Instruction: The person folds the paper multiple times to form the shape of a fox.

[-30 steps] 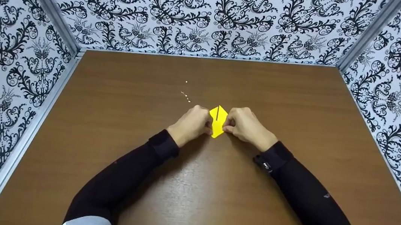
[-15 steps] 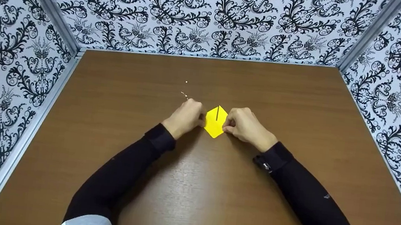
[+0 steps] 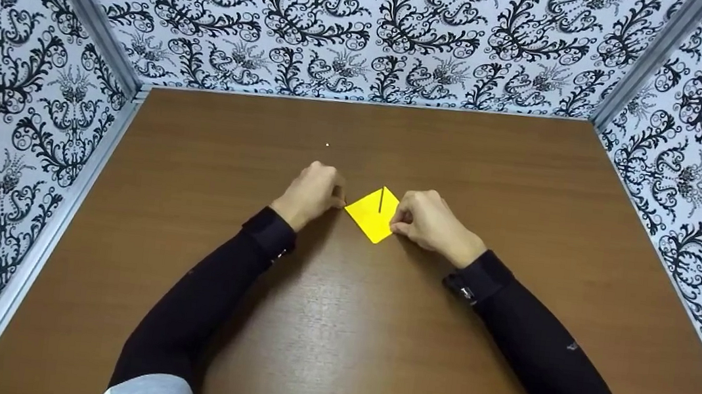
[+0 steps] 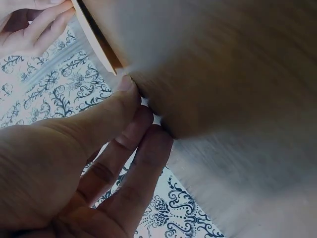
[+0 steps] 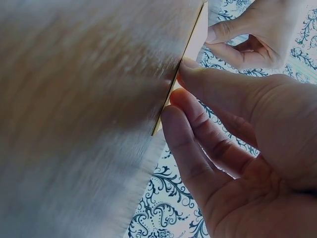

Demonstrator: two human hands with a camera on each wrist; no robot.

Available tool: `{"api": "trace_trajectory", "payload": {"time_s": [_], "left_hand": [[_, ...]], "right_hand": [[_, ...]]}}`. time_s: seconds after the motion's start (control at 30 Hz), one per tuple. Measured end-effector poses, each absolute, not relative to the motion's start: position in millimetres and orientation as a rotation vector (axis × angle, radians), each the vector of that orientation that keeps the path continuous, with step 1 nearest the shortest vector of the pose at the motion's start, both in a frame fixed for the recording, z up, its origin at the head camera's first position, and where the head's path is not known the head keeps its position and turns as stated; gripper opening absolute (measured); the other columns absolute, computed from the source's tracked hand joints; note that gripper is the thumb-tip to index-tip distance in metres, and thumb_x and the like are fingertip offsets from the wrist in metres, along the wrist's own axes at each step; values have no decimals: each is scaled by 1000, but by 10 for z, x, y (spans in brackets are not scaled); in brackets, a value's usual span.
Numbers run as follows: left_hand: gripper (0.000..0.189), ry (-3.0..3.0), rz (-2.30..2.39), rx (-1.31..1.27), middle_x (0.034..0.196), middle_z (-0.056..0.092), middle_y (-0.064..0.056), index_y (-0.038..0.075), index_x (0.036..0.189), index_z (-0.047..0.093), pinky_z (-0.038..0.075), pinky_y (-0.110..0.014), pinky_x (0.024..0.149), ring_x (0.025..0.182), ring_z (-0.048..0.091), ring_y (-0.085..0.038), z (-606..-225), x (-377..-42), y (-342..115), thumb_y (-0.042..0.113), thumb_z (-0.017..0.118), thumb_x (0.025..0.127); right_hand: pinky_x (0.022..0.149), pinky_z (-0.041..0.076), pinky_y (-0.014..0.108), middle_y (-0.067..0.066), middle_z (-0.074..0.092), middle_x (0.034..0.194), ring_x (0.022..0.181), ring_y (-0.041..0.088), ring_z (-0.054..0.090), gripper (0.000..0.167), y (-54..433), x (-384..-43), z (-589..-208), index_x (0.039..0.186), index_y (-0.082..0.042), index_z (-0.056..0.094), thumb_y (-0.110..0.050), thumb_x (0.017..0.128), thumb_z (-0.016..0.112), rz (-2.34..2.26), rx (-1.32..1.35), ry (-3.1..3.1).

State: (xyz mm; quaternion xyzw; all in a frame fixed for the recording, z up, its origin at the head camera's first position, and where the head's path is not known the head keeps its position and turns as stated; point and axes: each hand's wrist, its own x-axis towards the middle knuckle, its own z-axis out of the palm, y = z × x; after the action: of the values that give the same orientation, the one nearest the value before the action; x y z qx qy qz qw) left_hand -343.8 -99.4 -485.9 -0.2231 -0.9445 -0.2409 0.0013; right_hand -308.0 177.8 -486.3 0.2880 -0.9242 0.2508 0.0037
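A small square of yellow paper (image 3: 370, 216) lies corner-up on the table in the head view, with a short dark line running down from its far corner. My right hand (image 3: 432, 225) holds its right side between thumb and fingers, hiding that corner. In the right wrist view, the right thumb and fingertips (image 5: 185, 69) meet the paper's thin edge. Just off the left corner is my left hand (image 3: 313, 194), thumb and fingers close together. The left wrist view shows the left fingertips (image 4: 128, 83) against the tabletop, right beside the paper's pointed corner (image 4: 115, 70).
A tiny pale speck (image 3: 327, 145) lies on the brown wooden table (image 3: 333, 353) beyond the left hand. Black-and-white patterned panels (image 3: 369, 34) enclose the back and both sides, with grey metal posts (image 3: 82, 1) at the corners.
My left hand has drawn away to the left, and more of the paper's left side, down to its corner, now shows. It also hides pale specks seen earlier. The right hand has stayed put.
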Motion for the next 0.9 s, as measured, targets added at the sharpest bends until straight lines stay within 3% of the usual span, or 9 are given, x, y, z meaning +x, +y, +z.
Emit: {"api": "trace_trajectory", "payload": {"time_s": [0.33, 0.67, 0.9], "left_hand": [[10, -2878, -697, -766, 95, 86, -12, 5, 93, 87, 66, -47, 96, 98, 77, -35, -4879, -3340, -1058, 7, 91, 101], [4, -2725, -666, -1062, 109, 82, -15, 1, 108, 86, 70, -45, 95, 103, 80, -33, -4932, -3173, -959, 4, 86, 105], [7, -2727, -667, -1095, 110, 86, -14, 1, 110, 87, 71, -44, 95, 103, 84, -31, -4944, -3098, -927, 0, 85, 103]], "right_hand": [[78, 63, 39, 12, 84, 98, 85, 28, 78, 6, 1795, -3089, -4886, 93, -6, 91, -7, 97, 96, 791, 928, -2875], [81, 65, 39, 13, 83, 99, 87, 28, 78, 5, 1835, -3104, -4892, 95, -5, 91, -7, 98, 95, 813, 981, -2869], [80, 64, 38, 14, 82, 98, 88, 29, 77, 5, 1837, -3110, -4895, 96, -3, 90, -6, 99, 94, 825, 1011, -2866]]}}
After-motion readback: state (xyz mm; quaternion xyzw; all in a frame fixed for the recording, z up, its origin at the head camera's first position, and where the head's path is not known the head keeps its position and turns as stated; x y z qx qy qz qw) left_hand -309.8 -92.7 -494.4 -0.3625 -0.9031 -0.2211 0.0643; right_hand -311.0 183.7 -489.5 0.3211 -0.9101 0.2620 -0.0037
